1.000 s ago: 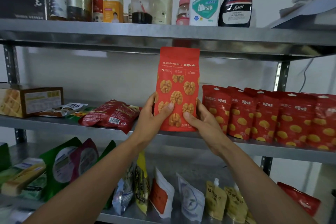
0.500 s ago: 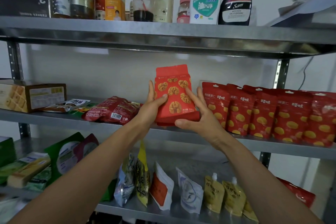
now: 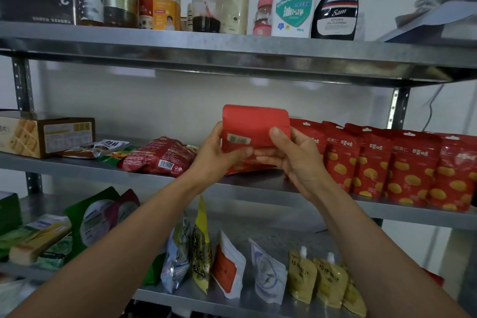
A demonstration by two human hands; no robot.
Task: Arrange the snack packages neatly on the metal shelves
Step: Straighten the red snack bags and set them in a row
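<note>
A red snack pouch (image 3: 254, 126) is held over the middle metal shelf (image 3: 258, 183), its plain back with a small label turned toward me and its lower end tipped away. My left hand (image 3: 215, 153) grips its left edge, thumb on the back. My right hand (image 3: 294, 160) grips its right side, thumb pressed on the pouch. To the right stands a row of several matching red pouches (image 3: 392, 162), upright and overlapping.
A red bag (image 3: 160, 156) and flat packets lie left of my hands, beside a waffle box (image 3: 38, 134). Bottles (image 3: 293, 0) and a cup fill the top shelf. The bottom shelf holds green bags (image 3: 95, 222), standing pouches and yellow spout pouches (image 3: 317, 279).
The pouch came down from in front of the top shelf to the middle shelf and flipped, so its back now faces me. Both hands shifted their grip along with it.
</note>
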